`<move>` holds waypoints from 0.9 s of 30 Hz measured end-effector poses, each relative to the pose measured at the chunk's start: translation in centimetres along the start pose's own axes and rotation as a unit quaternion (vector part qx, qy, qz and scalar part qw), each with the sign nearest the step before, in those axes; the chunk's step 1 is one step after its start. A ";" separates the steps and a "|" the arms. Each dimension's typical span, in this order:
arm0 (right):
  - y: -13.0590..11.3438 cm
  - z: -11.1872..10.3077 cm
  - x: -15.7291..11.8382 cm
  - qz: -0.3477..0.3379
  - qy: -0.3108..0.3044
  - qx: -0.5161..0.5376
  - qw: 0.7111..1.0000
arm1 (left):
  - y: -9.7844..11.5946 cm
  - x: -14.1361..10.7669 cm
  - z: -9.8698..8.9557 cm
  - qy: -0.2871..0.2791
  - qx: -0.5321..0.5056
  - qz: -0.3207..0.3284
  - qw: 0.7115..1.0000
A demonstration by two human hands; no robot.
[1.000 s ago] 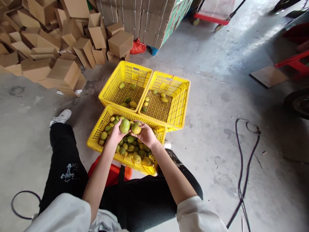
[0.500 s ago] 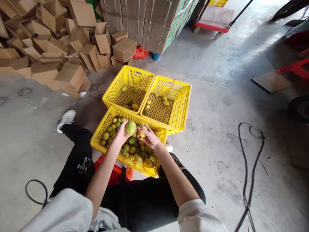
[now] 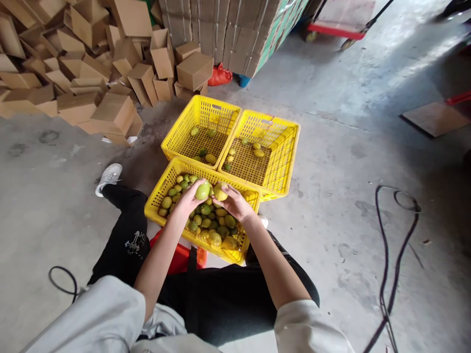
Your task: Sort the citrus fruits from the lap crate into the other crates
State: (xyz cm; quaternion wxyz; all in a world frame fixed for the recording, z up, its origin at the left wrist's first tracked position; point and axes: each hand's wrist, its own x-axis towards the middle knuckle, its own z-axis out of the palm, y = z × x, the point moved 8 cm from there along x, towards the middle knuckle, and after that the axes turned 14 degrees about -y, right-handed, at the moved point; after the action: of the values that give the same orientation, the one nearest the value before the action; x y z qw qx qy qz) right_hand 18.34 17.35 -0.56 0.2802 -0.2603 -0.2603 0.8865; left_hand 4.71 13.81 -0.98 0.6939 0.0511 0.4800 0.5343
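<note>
My left hand [image 3: 188, 200] is closed round a large green lemon [image 3: 202, 190]. Just to its right, my right hand [image 3: 237, 203] grips a yellow lemon [image 3: 220, 191]. The two fruits are held close together above the near yellow crate [image 3: 153, 210], which holds many green and yellow lemons [image 3: 214, 239]. Beyond it stand two more yellow crates side by side. Several lemons lie on the floor of the back left crate [image 3: 176, 131], and several more in the back right crate [image 3: 292, 159].
A heap of cardboard boxes [image 3: 114, 113] fills the far left, beside a tall carton stack [image 3: 209, 29]. A red-edged trolley [image 3: 336, 30] stands at the back right. Black cable [image 3: 384, 255] lies on the concrete floor at right. Something red [image 3: 180, 257] sits below the near crate.
The view has shifted slightly, moving the crates rightward in the picture. My hands stay over the near crate; the yellow lemon shows more fully and the green one looks turned.
</note>
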 end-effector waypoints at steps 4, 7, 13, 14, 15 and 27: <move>0.0 0.5 0.1 0.002 -0.003 -0.007 1.000 | -0.3 0.3 0.5 -0.029 -0.040 -0.010 0.999; -0.1 0.4 0.2 -0.007 0.005 -0.025 1.000 | -0.7 0.3 0.9 -0.039 -0.060 -0.032 0.997; -0.6 -1.4 0.1 -0.038 0.077 -0.047 0.995 | -1.0 0.0 1.0 -0.036 -0.041 -0.055 0.997; -0.6 -1.5 0.1 -0.038 0.077 -0.044 0.995 | -1.0 0.0 1.0 -0.036 -0.039 -0.056 0.997; -0.6 -1.6 0.2 -0.037 0.073 -0.037 0.996 | -1.0 -0.1 1.1 -0.037 -0.038 -0.055 0.997; -0.9 -0.9 0.0 -0.054 0.038 0.005 0.998 | 0.4 -0.3 0.5 -0.012 -0.071 0.004 0.997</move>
State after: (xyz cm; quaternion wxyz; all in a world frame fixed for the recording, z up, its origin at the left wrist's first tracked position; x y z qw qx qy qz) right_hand 19.25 18.27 -0.69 0.3384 -0.2779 -0.2589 0.8610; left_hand 4.80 13.98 -0.31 0.6996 0.0100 0.4318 0.5692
